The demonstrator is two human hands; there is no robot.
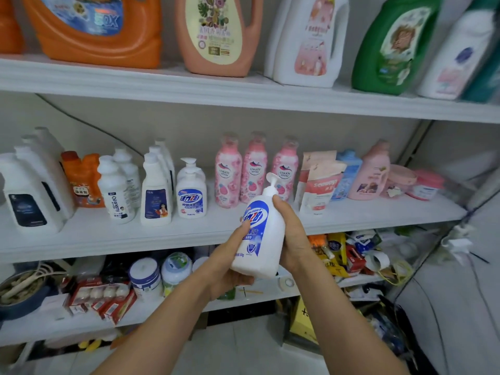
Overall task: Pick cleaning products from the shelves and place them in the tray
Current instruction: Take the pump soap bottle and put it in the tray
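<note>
1 product is off the shelves and in hand. No tray is in view, so how many are already placed cannot be told. The left hand [227,262] cups the pump bottle [261,234] from below, its fingers [244,226] curled onto the label. The right hand [293,234] grips the bottle's other side, thumb up by the neck. The bottle is slightly tilted in the air, in front of the middle shelf [108,240], touching only the 2 hands. By my judgement it must now be carried to the tray and set down, and then more must be fetched.

On the middle shelf, from the left, stand:
- white jugs [27,196]
- an orange bottle [84,180]
- small white bottles [116,185]
- spray bottles [155,193]
- a twin pump bottle [191,194]
- 3 pink bottles [228,174], partly behind the held one
- pouches [316,182]
- a blue bottle [349,171]
- a pink jug [370,174]
- tubs [400,180]

The top shelf [162,85] carries an orange jug [94,28], a salmon jug [219,33], a white jug [311,39] and a green jug [392,44]. The lower shelf [162,307] is crowded with boxes, cans [146,277] and packets, just under the forearms.

Nothing lies between the bottle and the person. Whether anything blocks the way to the tray cannot be judged from here.
</note>
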